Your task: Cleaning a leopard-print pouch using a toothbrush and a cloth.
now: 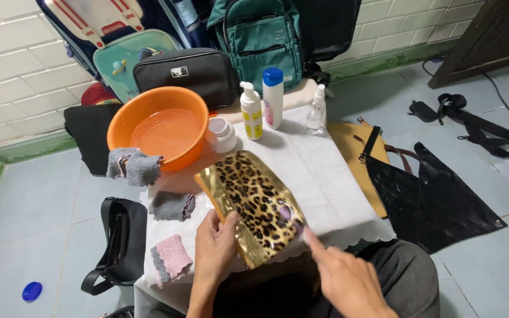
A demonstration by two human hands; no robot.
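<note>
Head view: we note the left hand [216, 247] clamped on the leopard-print gold pouch [253, 206] at the tabletop's near edge; right hand [343, 277] holds nothing, forefinger pressing the pouch's near corner. Orange basin [159, 126] at far-left corner.

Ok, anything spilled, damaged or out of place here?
No spill shows. A grey cloth hangs over the rim of the orange basin, and a blue cap lies loose on the floor, away from the table.
</note>
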